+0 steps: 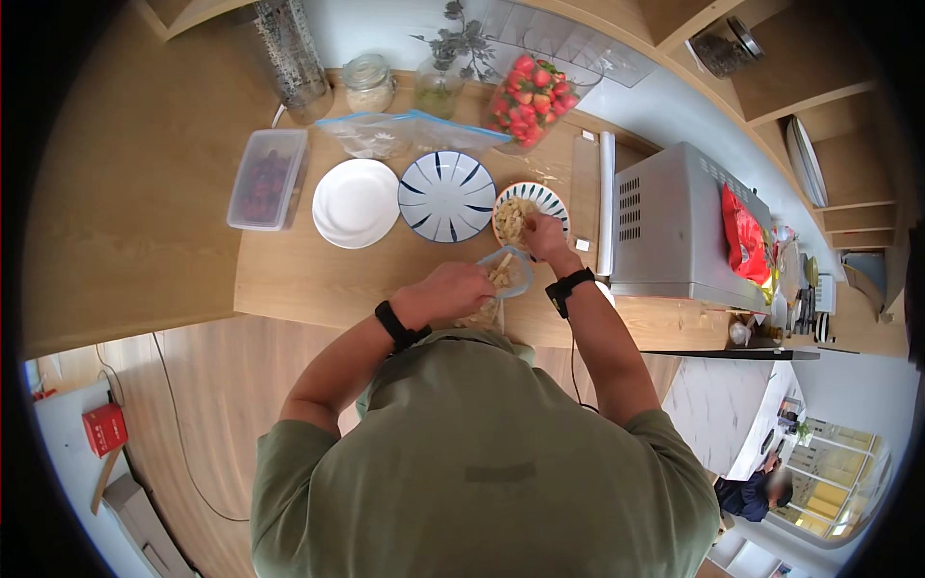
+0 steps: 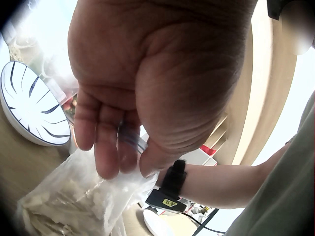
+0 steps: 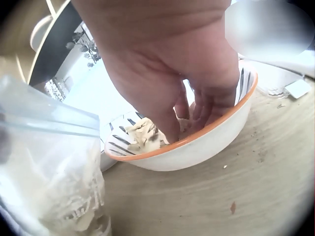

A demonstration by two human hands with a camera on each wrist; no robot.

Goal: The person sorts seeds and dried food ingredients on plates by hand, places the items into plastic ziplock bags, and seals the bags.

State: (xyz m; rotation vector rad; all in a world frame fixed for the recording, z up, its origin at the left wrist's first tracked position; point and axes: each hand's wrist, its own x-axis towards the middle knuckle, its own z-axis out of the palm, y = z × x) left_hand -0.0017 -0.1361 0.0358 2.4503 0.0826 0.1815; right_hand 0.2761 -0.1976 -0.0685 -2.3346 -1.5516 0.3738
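A clear zip bag (image 2: 74, 196), partly filled with pale dried pieces, hangs from my left hand (image 1: 457, 289), whose thumb and fingers pinch its upper edge. Its opening faces the small bowl. My right hand (image 1: 547, 239) reaches into that bowl (image 3: 197, 145), which has an orange rim and dark stripes inside. Pale, crinkled dried pieces (image 1: 514, 220) fill part of the bowl. In the right wrist view the thumb lies beside the pieces (image 3: 145, 135) and the fingers bend down behind the rim. The fingertips are hidden, so I cannot tell whether they grip any pieces.
Left of the bowl stand a blue-striped plate (image 1: 447, 197), a white plate (image 1: 355, 203) and a lidded plastic box (image 1: 268, 181). Behind are a flat zip bag (image 1: 376, 137), a strawberry container (image 1: 532, 101) and a glass jar (image 1: 368, 83). A microwave (image 1: 665, 226) bounds the right side.
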